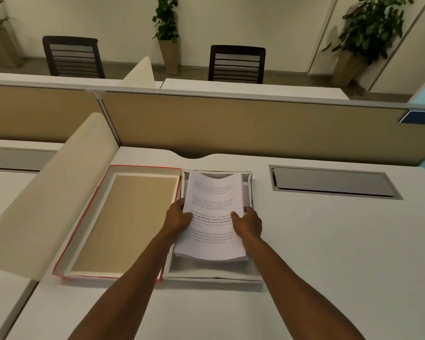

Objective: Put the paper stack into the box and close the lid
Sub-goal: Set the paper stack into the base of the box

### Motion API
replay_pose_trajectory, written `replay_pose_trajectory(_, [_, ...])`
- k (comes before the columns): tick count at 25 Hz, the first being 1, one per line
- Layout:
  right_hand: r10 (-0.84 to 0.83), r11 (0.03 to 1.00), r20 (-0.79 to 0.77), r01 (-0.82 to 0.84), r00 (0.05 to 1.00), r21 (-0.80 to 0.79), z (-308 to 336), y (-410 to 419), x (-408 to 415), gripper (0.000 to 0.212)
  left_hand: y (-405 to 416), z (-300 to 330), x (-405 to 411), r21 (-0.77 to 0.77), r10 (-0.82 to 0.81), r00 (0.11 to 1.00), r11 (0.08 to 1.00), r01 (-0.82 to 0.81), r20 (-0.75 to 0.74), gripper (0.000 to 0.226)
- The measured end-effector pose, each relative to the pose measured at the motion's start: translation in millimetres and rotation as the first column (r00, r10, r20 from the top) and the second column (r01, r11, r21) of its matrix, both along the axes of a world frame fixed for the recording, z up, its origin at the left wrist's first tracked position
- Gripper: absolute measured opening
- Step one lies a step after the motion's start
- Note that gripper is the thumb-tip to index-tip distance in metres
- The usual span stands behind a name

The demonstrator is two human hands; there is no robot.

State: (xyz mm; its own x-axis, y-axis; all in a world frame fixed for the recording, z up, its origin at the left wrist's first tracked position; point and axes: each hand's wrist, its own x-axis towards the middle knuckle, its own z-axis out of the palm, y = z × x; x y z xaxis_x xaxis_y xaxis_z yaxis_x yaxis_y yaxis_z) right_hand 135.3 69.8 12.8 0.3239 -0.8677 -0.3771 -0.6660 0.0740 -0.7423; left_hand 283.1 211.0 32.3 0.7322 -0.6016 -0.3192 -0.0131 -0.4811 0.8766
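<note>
A stack of white printed paper (212, 192) lies partly inside an open white box (247, 190) in the middle of the desk, its far end sagging into the box. My left hand (177, 217) grips the stack's left edge with the thumb on top. My right hand (248, 222) holds its right edge, thumb on the top sheet. Left of the box lies the lid (133, 217), upturned, with a red rim and a tan inside, touching the box's left wall.
A curved cream divider (47, 192) stands left of the lid. A tan partition (231, 123) closes the desk's far side. A grey cable hatch (334, 181) is set into the desk at the right. Black chairs and potted plants stand beyond the partition.
</note>
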Motion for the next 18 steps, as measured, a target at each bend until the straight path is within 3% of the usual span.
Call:
replay_pose_trajectory(7, [0.042, 0.993, -0.074, -0.050, 0.996, -0.107, -5.9, 3.2, 4.4, 0.036, -8.9, -11.4, -7.0, 0.101, -0.051, 0.997, 0.994, 0.044, 0.066, 0.045])
replay_pose_trajectory(13, [0.102, 0.972, -0.173, -0.135, 0.980, -0.191, -7.3, 2.2, 1.0, 0.039, -11.7, -19.7, -15.8, 0.266, -0.207, 0.958, 0.952, 0.151, 0.199, 0.093])
replay_pose_trajectory(18, [0.146, 0.961, -0.199, -0.186, 0.969, -0.204, -3.9, 4.9, 0.0, 0.067, -13.0, -25.9, -17.7, 0.327, -0.252, 0.944, 0.929, 0.175, 0.212, 0.098])
